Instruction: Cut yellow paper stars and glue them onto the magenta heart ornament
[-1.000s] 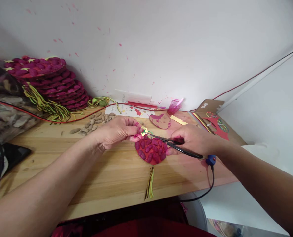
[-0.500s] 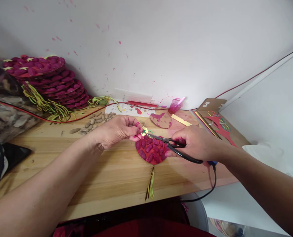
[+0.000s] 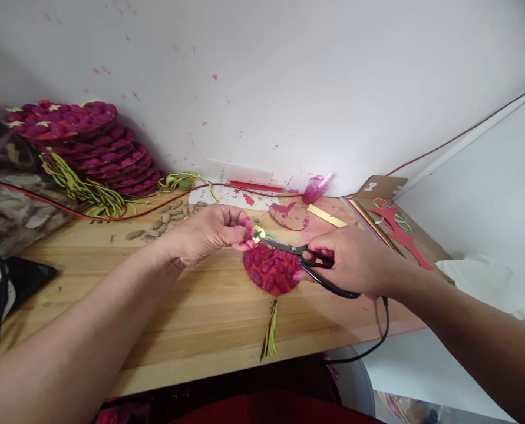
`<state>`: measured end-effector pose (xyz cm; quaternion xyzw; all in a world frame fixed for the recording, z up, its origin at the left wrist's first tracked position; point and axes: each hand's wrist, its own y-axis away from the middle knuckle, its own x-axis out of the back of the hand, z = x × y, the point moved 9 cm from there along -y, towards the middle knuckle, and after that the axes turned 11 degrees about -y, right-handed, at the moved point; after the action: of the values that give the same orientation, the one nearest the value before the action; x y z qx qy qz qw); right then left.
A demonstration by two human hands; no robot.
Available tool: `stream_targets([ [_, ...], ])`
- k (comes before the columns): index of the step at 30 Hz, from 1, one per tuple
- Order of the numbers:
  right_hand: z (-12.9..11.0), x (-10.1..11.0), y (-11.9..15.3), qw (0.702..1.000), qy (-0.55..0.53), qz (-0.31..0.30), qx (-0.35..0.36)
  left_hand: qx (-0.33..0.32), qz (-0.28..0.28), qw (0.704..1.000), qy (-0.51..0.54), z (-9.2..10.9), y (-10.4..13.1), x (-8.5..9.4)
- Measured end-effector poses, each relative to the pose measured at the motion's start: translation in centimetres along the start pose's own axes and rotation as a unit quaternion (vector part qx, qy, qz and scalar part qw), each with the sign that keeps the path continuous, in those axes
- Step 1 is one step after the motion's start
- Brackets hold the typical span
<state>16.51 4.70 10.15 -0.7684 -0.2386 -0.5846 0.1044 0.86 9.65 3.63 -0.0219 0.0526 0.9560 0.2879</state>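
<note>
My left hand (image 3: 227, 229) is closed in a pinch on a small piece of yellow paper (image 3: 258, 233) with a green star shape on it. In my right hand (image 3: 346, 256) are black-handled scissors (image 3: 300, 252), their blade tips at the paper's right edge. Below both hands a round red disc (image 3: 273, 271), covered with purple-painted peanuts, lies on the wooden table (image 3: 191, 330). A yellow-green yarn tassel (image 3: 270, 333) hangs from its near edge. The fingertips of both hands are stained pink.
At the left stands a stack of similar peanut discs (image 3: 98, 147) with yarn tassels. Loose peanuts (image 3: 169, 217), a pink-stained cardboard oval (image 3: 291, 217), a cup of pink paint (image 3: 314, 191) and a yellow paper strip (image 3: 327, 215) lie behind my hands. Red paper scraps (image 3: 401, 232) are at the right.
The scissors' handles have closed up slightly and dropped a little in my right hand. My left hand stays almost where it was, still pinching the paper.
</note>
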Motion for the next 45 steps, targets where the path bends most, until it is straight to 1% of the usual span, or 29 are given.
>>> stream_targets([
  [10, -0.12, -0.11, -0.01, 1.000, 0.009, -0.005, 0.008, 0.003, 0.001, 1.000, -0.014, 0.19, 0.07, -0.05],
  [19, 0.17, -0.17, 0.13, 1.000, -0.006, -0.006, -0.006, -0.003, -0.004, 1.000, -0.009, 0.33, 0.14, -0.10],
  [25, -0.14, -0.03, 0.12, 1.000, 0.003, 0.001, 0.008, 0.000, 0.003, 1.000, -0.008, 0.31, 0.11, -0.01],
  [39, -0.16, -0.23, 0.01, 1.000, -0.013, -0.017, 0.004, 0.008, -0.002, 1.000, -0.018, 0.45, 0.19, -0.11],
  [42, -0.46, -0.18, 0.00, 1.000, -0.007, -0.016, 0.016, 0.009, -0.004, 1.000, -0.022, 0.47, 0.25, -0.13],
  [45, -0.41, -0.17, 0.02, 1.000, -0.008, -0.012, 0.008, 0.007, -0.002, 1.000, -0.022, 0.49, 0.28, -0.05],
])
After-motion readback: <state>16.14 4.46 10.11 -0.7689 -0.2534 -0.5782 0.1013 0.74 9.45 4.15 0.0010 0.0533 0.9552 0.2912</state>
